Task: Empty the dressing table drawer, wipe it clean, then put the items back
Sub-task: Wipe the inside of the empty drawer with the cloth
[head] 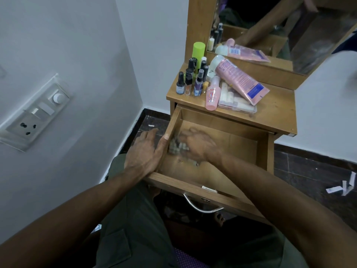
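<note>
The wooden drawer (241,146) of the dressing table stands pulled open, its bottom bare. My right hand (199,146) is inside at the left, blurred, pressing a grey checked cloth (176,147) on the drawer floor. My left hand (146,151) rests on the drawer's left wall, thumb over the rim and fingers outside. On the table top (274,109) lie a pink tube (241,82), a pink bottle (212,95), a clear flat case (235,102), a green can (198,50) and several small dark bottles (190,78).
A mirror (280,29) stands behind the table top. A white wall with a switch panel (36,117) is at the left. The dark tiled floor (309,171) has paper scraps (345,187) at the right. A metal handle (201,206) hangs on the drawer front.
</note>
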